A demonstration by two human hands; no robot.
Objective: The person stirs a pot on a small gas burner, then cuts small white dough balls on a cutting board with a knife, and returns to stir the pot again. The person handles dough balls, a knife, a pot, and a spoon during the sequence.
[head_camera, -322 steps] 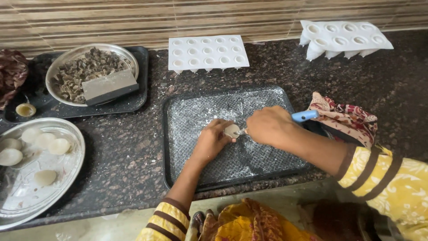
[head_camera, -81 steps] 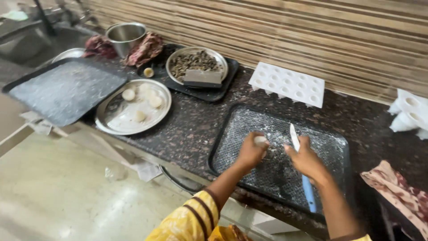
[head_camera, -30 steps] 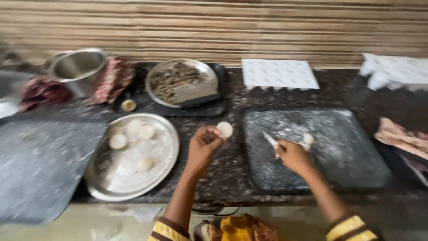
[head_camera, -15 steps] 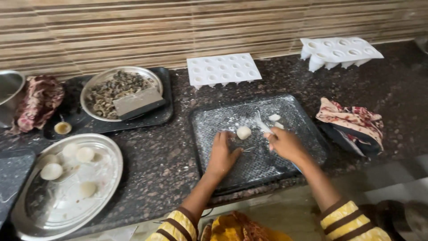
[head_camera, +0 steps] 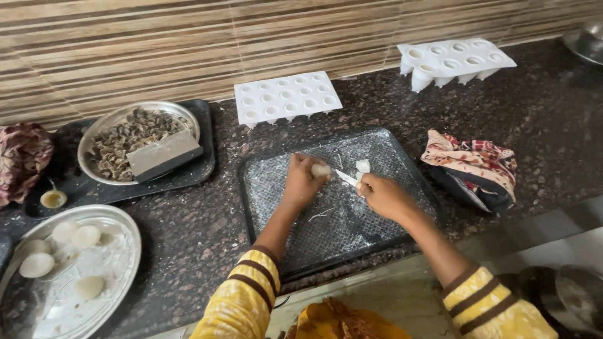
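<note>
Pale dough sits pinched in the left hand [head_camera: 303,181]: a small round dough ball [head_camera: 321,169] shows at the fingertips, pressed down on the floured dark tray [head_camera: 270,207]. Just to the right of that grip, the right hand [head_camera: 384,196] is closed around a knife [head_camera: 347,178], whose thin blade points left toward the ball and nearly touches it. Its handle is hidden inside the fist. Right above the right hand's knuckles lies a small white dough piece [head_camera: 363,166] on the tray, close to the blade.

Beyond both hands, toward the striped wall, a white mould tray [head_camera: 287,97] with rows of round hollows rests on the speckled counter [head_camera: 188,232]; a second white mould [head_camera: 455,61] stands farther right, tilted. To the right of the right hand lies a patterned cloth [head_camera: 474,160], well apart from the grip.

Far left of the left hand, a steel plate [head_camera: 119,251] holds about 4 pale dough rounds [head_camera: 36,264]. Behind it, a steel bowl of brown filling [head_camera: 129,138] carries a flat metal scraper [head_camera: 164,154] across its top.
</note>
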